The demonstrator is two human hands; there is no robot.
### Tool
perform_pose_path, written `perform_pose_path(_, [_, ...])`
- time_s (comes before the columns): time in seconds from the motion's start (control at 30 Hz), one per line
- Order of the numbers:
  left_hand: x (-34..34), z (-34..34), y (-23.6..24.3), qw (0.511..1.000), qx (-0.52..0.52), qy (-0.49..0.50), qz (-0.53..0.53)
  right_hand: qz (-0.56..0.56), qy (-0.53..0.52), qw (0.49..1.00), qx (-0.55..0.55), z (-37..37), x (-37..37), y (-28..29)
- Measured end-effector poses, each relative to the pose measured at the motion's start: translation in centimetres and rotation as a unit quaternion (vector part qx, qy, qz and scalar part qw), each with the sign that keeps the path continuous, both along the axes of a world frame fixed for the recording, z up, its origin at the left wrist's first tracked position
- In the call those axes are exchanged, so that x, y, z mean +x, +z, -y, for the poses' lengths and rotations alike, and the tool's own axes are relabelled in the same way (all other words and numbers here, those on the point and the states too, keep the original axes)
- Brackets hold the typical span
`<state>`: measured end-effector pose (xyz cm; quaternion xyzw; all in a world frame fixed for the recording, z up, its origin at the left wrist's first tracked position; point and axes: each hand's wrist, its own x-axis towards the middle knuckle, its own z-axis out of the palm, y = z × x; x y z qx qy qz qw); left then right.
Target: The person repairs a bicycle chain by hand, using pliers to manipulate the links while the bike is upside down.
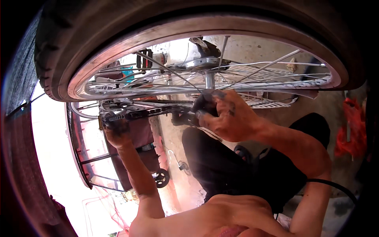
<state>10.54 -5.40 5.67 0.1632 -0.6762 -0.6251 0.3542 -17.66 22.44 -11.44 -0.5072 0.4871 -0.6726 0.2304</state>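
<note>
Two bare hands work under a big bicycle wheel [197, 59] that fills the top of the view. Its dark tyre [51, 47] curves over a shiny metal rim [118, 47], and thin spokes [252, 67] run in to the hub [207, 62] near the middle. The left hand [117, 128] is low on the left side, and its fingers [114, 120] are curled tight around the end of a dark crank arm [154, 112], by the toothed pedal [112, 117]. That crank arm lies flat, just under the wheel, and it runs from the left hand across to the right hand. The right hand [227, 116] is in the middle, just below the hub. Its fingers [213, 98] are bent and pressed close together around a dark part [193, 114] at the other end of the crank arm. The fingertips are smudged with black dirt. What that dark part is cannot be told, since the hand hides most of it. Below the hands sit the person's legs in black trousers [221, 166]. A white wire rack [268, 102] shows behind the right hand. A red cloth [349, 130] hangs at the far right. A small black wheel [162, 177] sits low beside the left arm, on the ground.
</note>
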Motion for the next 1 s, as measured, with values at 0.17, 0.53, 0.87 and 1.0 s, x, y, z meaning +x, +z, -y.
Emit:
perform_pose_path(0.17, [-0.1, -0.1, 0.0, 0.999, -0.011, 0.036, 0.001, 0.139, 0.051, 0.989, 0.009, 0.4, 0.0, 0.3])
perform_pose_path(0.53, [-2.5, 0.1, 0.6, 0.998, -0.055, -0.024, -0.021, 0.066, 0.059, 0.996, 0.034, 0.3, -1.1, 0.9])
perform_pose_path(0.87, [-4.8, -0.6, 1.9, 0.994, -0.1, -0.046, 0.0, -0.095, -0.02, 0.991, 0.088, 0.8, -1.0, -0.7])
perform_pose_path(1.0, [-4.0, 0.0, 2.3, 0.99, -0.135, -0.029, 0.024, -0.109, -0.031, 0.991, 0.067, 0.4, -0.5, -1.0])
